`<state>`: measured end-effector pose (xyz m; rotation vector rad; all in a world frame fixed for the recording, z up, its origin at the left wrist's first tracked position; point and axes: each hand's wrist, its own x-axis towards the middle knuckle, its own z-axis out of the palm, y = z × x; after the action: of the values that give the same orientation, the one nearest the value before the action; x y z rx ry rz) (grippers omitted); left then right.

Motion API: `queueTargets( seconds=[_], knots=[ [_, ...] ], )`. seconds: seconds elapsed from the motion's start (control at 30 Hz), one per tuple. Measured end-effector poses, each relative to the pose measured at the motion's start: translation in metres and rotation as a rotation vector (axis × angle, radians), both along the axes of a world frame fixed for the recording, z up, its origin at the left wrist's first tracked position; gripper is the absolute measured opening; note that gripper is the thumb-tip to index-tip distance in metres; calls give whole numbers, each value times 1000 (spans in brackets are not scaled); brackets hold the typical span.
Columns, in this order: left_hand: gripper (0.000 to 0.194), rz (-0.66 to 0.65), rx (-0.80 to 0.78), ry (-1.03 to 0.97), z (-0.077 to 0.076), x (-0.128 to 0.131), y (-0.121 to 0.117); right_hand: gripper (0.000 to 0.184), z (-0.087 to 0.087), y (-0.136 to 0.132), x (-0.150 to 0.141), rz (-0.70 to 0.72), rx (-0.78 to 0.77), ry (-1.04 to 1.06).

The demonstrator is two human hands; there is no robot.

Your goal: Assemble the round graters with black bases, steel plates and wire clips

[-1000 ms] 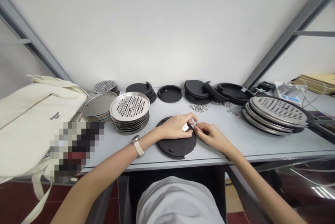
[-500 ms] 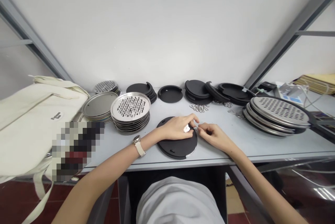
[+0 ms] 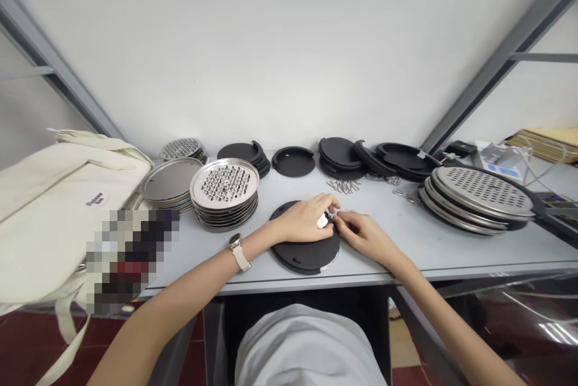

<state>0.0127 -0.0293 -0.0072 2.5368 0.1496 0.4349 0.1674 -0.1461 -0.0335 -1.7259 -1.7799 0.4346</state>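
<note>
While a cream fabric bag with a small printed label (image 3: 49,211) is lying at the far left, a stack of flat grey round metal plates (image 3: 170,176) is standing just beside it on the pale grey counter (image 3: 397,214). Behind that stack, a textured silver round plate (image 3: 181,148) is topping another pile. Next, a taller stack of silver round metal plates with a raised, pierced middle (image 3: 226,187) is rising, and a pile of matte black round pieces with a curved lip (image 3: 237,152) is sitting behind it to the right.

Near the counter's front edge, a matte black round disc with small slots (image 3: 298,255) is lying flat. The left hand (image 3: 311,217) is resting across it, palm down, its fingers bending over the right part and standing partly closed; a small white object (image 3: 322,221) is showing among them, too small to identify. From the right, the right hand (image 3: 361,232) is reaching to the disc's right rim, its thumb and forefinger narrowing to a pinch; whether they are gripping anything, I cannot tell.

Beyond the hands, a heap of thin metal wire hooks (image 3: 344,186) is lying on the counter. Farther right, a stack of silver round perforated plates (image 3: 483,190) is leaning slightly.
</note>
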Motion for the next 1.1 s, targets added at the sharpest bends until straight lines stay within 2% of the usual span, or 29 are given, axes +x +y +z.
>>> queueTargets(
  seconds=[0.47,0.7,1.1],
  knots=[
    [40,-23,-88,40,1,1,2,35,0,-1,2,19,-14,29],
    [37,-68,-106,-3,-1,1,5,34,0,-2,2,5,-38,53],
    [36,-55,-113,23,4,0,2,30,-3,-1,4,-2,-47,86]
  ],
)
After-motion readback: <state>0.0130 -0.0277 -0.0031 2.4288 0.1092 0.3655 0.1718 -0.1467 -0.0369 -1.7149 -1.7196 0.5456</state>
